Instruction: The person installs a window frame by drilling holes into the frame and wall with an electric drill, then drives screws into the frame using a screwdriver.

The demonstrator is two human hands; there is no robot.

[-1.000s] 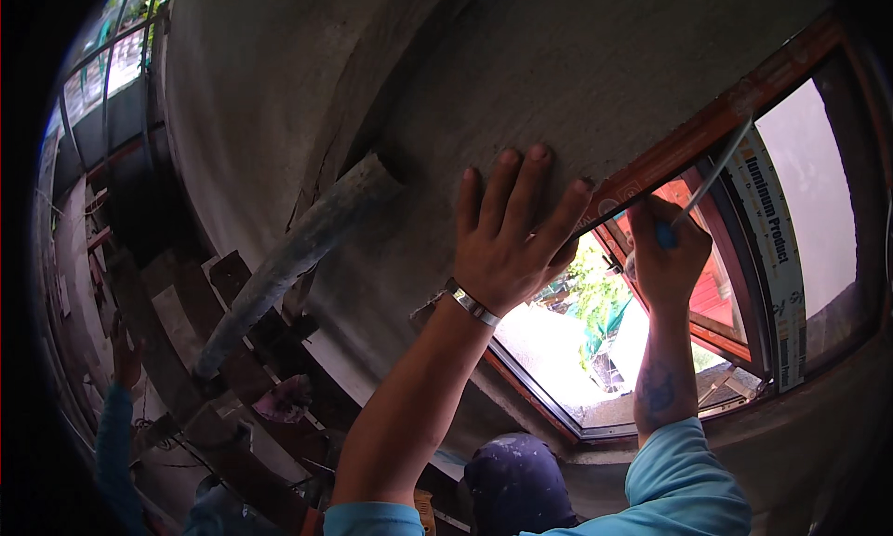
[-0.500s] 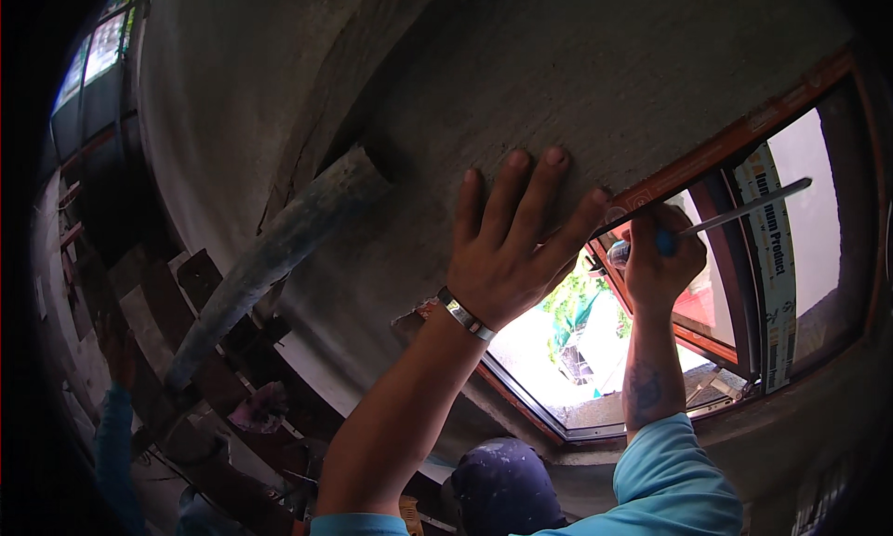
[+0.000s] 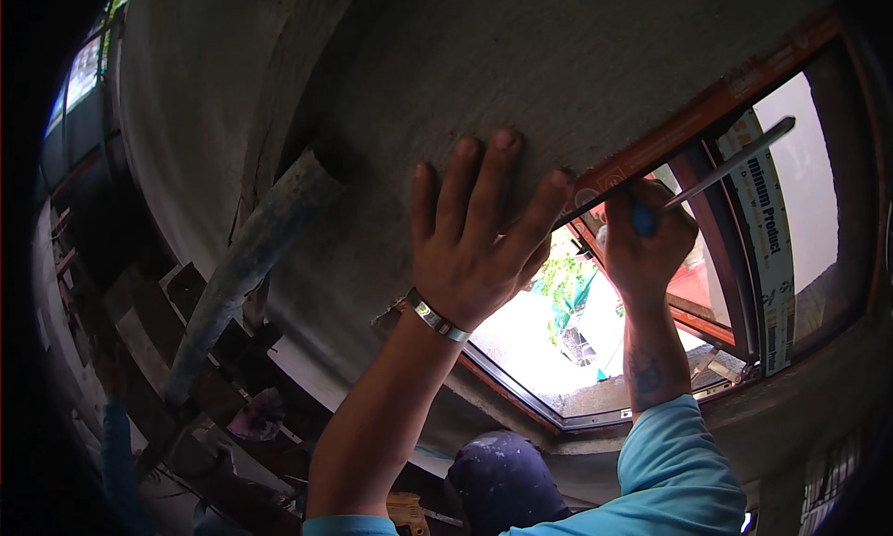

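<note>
Two hands are raised: the left hand (image 3: 473, 271) lies with fingers spread against the grey wall (image 3: 577, 89), seemingly for bracing, while the right hand (image 3: 651, 257) curls tightly around a blue-handled screwdriver (image 3: 707, 180) just below the reddish frame (image 3: 698, 117) — its shaft slants up and rightward, leaving the tip free — and beyond, a pale strip (image 3: 770, 266) runs down an upright, perhaps as protection; farther left slants a grey pipe (image 3: 249, 271)

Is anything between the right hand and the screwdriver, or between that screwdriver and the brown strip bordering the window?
Nothing visible, apart from the grip of the right hand itself around the blue handle of the screwdriver, close to the brown strip. The left hand lies further left, against the wall.
</note>
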